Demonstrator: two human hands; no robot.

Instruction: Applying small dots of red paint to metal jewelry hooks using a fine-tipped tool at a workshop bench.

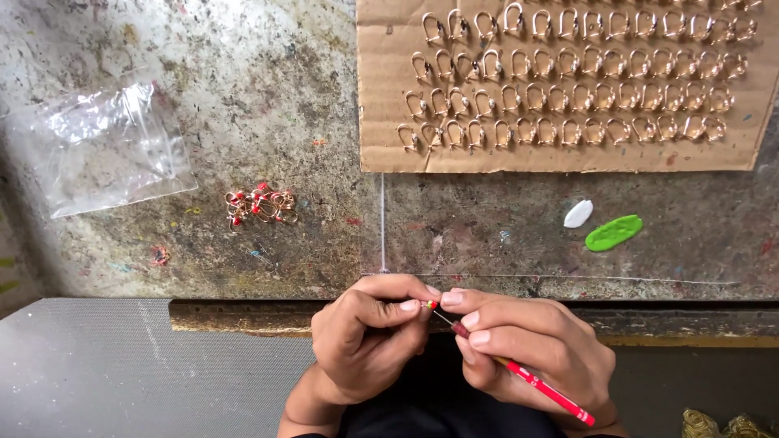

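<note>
Clear plastic bag (109, 146) at 10 o'clock on the desk (268, 105); red-and-gold earring pile (261, 205) beside it. Your left hand (365, 337) pinches a tiny red piece (429, 305), grip closed. Your right hand (535, 345), grip closed, holds a red tool (545, 389). Cardboard sheet (381, 122) of hooks at 1 o'clock.

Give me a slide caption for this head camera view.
Left hand pinches a small piece while right hand applies a red tool below earring hooks on cardboard.
</note>
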